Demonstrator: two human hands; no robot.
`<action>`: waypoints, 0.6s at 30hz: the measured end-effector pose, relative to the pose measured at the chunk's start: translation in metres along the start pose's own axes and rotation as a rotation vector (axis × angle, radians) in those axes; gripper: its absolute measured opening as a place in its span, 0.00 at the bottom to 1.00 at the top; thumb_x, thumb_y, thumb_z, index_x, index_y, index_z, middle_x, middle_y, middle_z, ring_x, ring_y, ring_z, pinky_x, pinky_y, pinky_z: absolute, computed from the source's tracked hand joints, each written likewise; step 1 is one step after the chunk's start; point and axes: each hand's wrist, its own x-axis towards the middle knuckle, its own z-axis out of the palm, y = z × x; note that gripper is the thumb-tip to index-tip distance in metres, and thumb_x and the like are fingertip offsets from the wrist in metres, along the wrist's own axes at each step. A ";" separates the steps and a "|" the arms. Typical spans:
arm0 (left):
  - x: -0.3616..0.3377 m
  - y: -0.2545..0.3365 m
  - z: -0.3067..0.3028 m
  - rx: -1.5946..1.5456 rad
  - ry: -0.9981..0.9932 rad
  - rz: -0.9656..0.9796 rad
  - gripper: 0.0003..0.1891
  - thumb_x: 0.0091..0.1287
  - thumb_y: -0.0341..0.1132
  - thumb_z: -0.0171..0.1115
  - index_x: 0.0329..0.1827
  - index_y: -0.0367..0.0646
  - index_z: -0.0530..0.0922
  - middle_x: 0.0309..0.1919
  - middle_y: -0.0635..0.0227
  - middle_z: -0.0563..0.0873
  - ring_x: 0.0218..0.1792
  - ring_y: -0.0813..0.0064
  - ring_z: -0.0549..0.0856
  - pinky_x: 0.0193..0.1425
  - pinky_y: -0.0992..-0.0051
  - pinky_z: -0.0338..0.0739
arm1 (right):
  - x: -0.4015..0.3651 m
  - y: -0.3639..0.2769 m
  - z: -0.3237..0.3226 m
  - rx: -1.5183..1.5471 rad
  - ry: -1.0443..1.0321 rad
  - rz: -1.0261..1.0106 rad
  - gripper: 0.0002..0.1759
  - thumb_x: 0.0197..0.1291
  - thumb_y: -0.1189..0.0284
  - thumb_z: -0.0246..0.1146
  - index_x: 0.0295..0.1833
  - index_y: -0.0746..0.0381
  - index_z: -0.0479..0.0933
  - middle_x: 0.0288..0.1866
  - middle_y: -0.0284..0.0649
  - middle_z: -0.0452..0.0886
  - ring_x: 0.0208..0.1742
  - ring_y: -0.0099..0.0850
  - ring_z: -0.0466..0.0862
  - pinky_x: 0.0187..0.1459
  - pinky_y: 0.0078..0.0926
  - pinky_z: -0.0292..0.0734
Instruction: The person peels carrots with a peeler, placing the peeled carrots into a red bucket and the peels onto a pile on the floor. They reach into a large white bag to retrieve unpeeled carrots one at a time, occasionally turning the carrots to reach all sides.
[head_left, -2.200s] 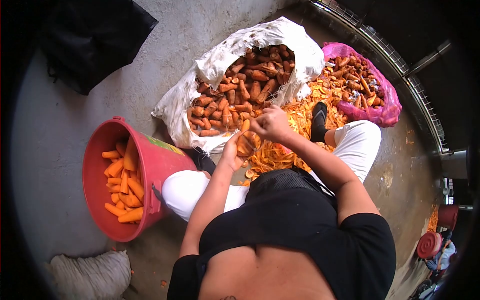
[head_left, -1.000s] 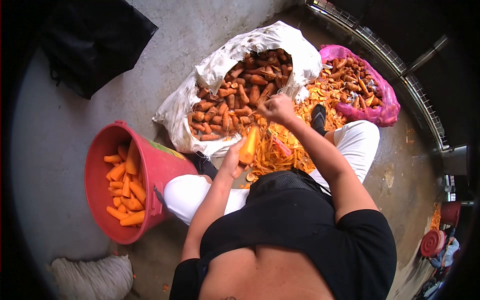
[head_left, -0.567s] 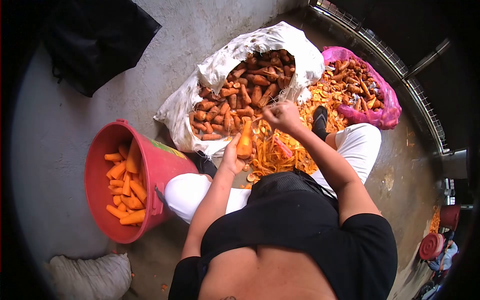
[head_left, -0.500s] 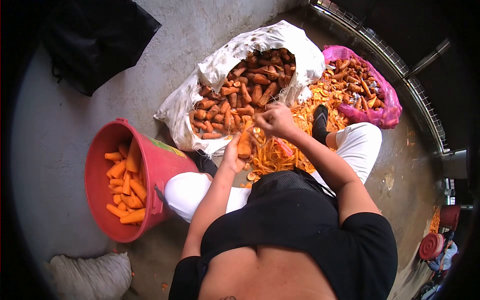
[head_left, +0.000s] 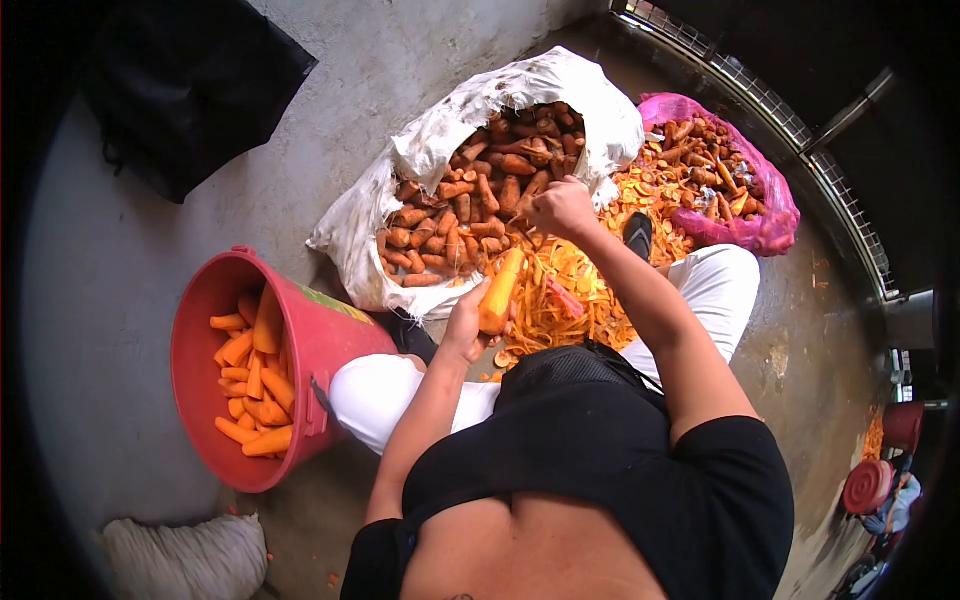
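Observation:
My left hand [head_left: 466,326] is wrapped round a thick, bright orange peeled carrot [head_left: 501,292], held tilted in front of my lap. Beyond its far tip, my right hand [head_left: 562,208] is raised, fingers curled closed. Whatever it grips is too small and blurred to name. Under both hands a heap of orange peelings [head_left: 580,318] covers the floor, with a pinkish-red strip [head_left: 565,298] lying on it. Just past the hands lies an open white sack [head_left: 428,150] full of unpeeled, dull brownish carrots [head_left: 470,205].
Left of my knee, a red bucket [head_left: 335,335] leans toward me with peeled carrots [head_left: 265,412] inside. A pink mesh bag [head_left: 778,228] of carrot pieces lies at the back right. A pale sack [head_left: 190,555] sits lower left. Another person [head_left: 893,508] is far right.
My right hand has moved away from the carrot, up and slightly right. The carrot in my left hand has shifted slightly right and shows more of its smooth surface.

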 end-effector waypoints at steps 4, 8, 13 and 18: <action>0.000 0.007 0.007 -0.037 -0.008 0.029 0.23 0.74 0.51 0.40 0.51 0.41 0.73 0.27 0.66 0.81 0.20 0.77 0.80 0.17 0.80 0.69 | -0.003 0.008 -0.005 -0.023 -0.020 0.252 0.30 0.66 0.53 0.43 0.17 0.49 0.81 0.11 0.28 0.74 0.16 0.21 0.70 0.44 0.29 0.73; 0.011 0.002 -0.011 -0.101 0.026 0.006 0.22 0.74 0.52 0.41 0.50 0.42 0.73 0.31 0.66 0.82 0.24 0.76 0.81 0.19 0.77 0.70 | -0.014 -0.032 -0.034 0.194 -0.180 0.332 0.20 0.59 0.55 0.56 0.23 0.53 0.86 0.16 0.37 0.80 0.24 0.29 0.80 0.40 0.28 0.76; 0.016 -0.002 -0.008 -0.077 0.125 0.014 0.20 0.74 0.50 0.39 0.49 0.43 0.72 0.31 0.64 0.81 0.24 0.74 0.80 0.20 0.76 0.70 | -0.030 -0.074 -0.042 0.297 0.076 -0.102 0.19 0.55 0.61 0.60 0.14 0.56 0.80 0.11 0.35 0.74 0.19 0.31 0.75 0.34 0.31 0.72; 0.010 -0.007 -0.012 0.097 0.051 0.022 0.20 0.75 0.48 0.39 0.51 0.41 0.73 0.29 0.65 0.82 0.22 0.76 0.80 0.18 0.79 0.70 | -0.007 -0.036 -0.016 0.155 -0.114 -0.004 0.29 0.64 0.53 0.50 0.13 0.56 0.74 0.06 0.29 0.64 0.12 0.27 0.63 0.38 0.31 0.74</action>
